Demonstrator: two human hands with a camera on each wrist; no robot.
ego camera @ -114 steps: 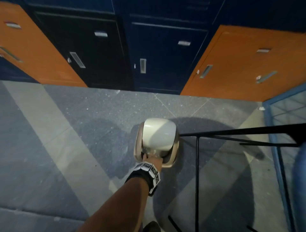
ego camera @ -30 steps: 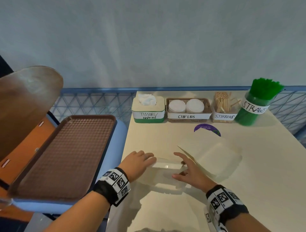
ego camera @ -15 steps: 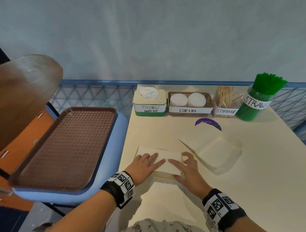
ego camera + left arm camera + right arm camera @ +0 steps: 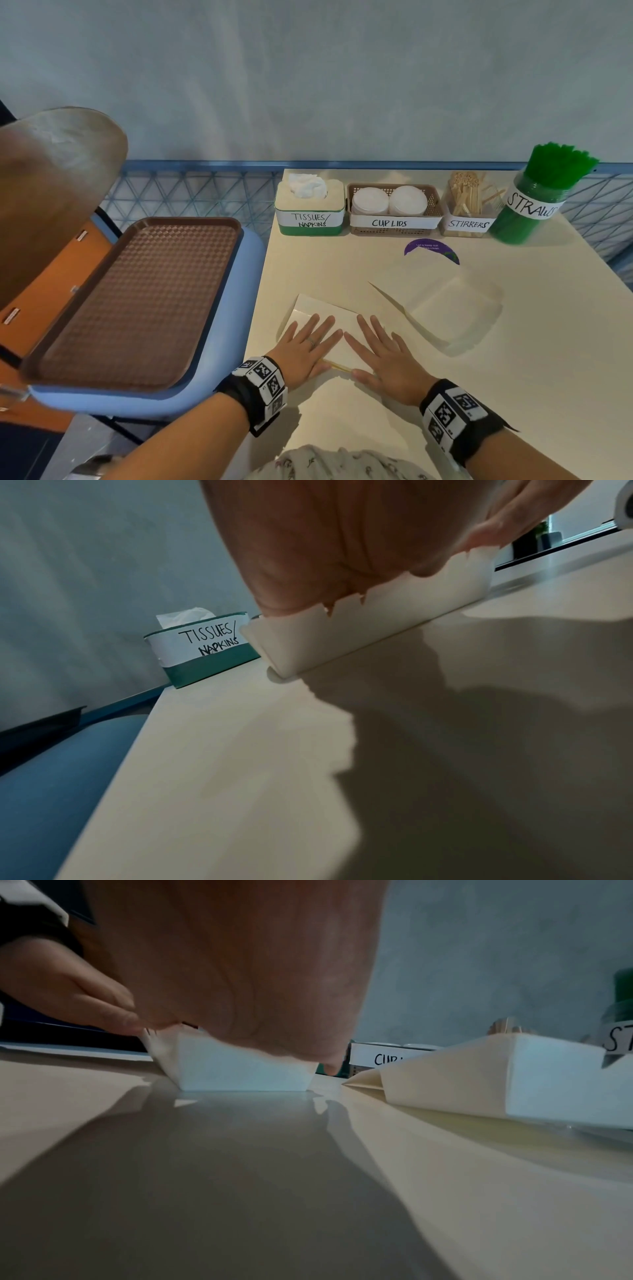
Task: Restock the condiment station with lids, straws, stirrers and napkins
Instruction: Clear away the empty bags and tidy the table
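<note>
Tray (image 4: 137, 301) sits on the blue chair seat (image 4: 219, 387) left of the table (image 4: 513, 394); left hand (image 4: 305, 346) and right hand (image 4: 387, 356) both lie flat, fingers straight, pressing side by side on a white napkin stack (image 4: 329, 308) near the table's front edge — nothing gripped. Just right of it lies a second white napkin stack (image 4: 452, 308), partly covering a purple sticker (image 4: 428, 245). Back row by the wall — tissues/napkins box (image 4: 310, 209), cup lids basket (image 4: 394, 210) with two white lid stacks, stirrers holder (image 4: 469, 209), green straws jar (image 4: 537, 198).
</note>
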